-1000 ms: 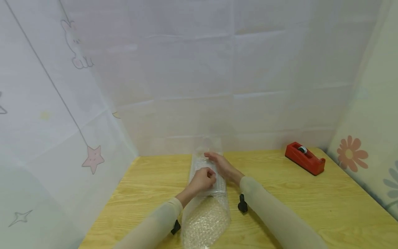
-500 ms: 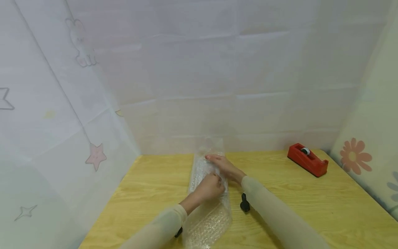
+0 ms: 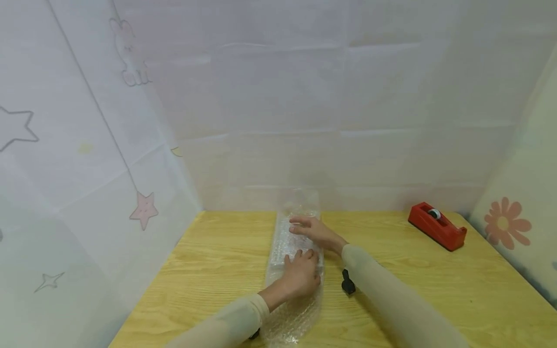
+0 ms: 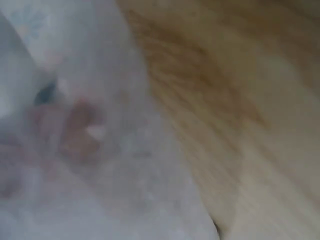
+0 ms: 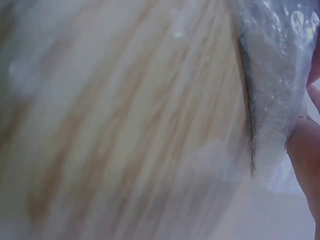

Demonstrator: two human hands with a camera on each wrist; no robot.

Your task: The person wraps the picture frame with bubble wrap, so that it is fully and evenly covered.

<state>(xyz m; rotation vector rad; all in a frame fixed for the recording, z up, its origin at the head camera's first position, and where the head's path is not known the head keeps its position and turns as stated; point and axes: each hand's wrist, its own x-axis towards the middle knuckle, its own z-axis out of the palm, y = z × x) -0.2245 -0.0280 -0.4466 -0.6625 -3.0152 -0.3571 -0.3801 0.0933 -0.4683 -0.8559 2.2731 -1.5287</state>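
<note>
A long strip of clear bubble wrap (image 3: 289, 324) runs from the table's front towards the back wall, folded over a flat pale object (image 3: 280, 244) whose kind I cannot tell. In the head view my left hand (image 3: 300, 275) lies over the near part of the fold, its fingers spread on the plastic. Farther back, my right hand (image 3: 315, 233) rests along the bundle's right side with fingers fairly straight. In the right wrist view, the bundle's wrapped edge (image 5: 272, 100) stands beside the right thumb (image 5: 305, 150). Blurred plastic (image 4: 135, 190) partly veils the fingers in the left wrist view.
A red tape dispenser (image 3: 437, 227) with a roll in it stands at the back right of the wooden table (image 3: 391, 299). Printed cloth walls (image 3: 270, 96) enclose the back and sides. A black wrist device (image 3: 348, 282) hangs below the right sleeve.
My left hand has slid towards me along the bubble wrap, and its curled fingers have spread. The right hand stays near the same spot on the bundle. The head view has turned slightly left.
</note>
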